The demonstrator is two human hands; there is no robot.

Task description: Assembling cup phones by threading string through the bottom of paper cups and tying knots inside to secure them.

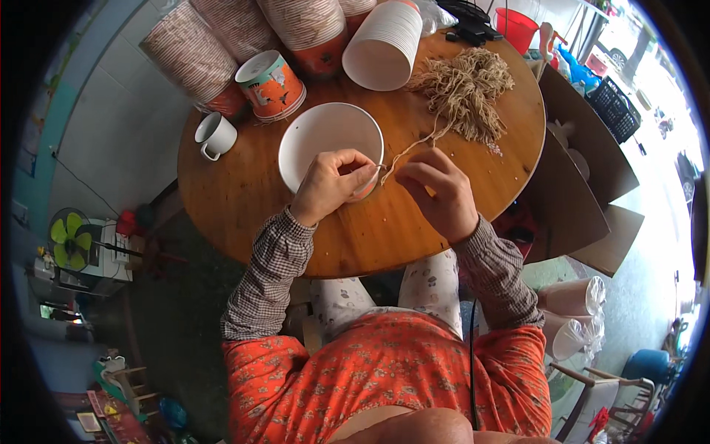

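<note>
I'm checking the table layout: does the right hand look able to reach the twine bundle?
Probably yes: the twine bundle lies just beyond the right hand, with only bare tabletop and a strand between them.

Daylight glares at right; the rim bends darkly.

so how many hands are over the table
2: the left hand at the rim of the white tub, the right hand beside it, nearer the twine bundle.

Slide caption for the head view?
Left hand at the rim of a bucket, right hand near a twine strand, above a wooden table.
</note>
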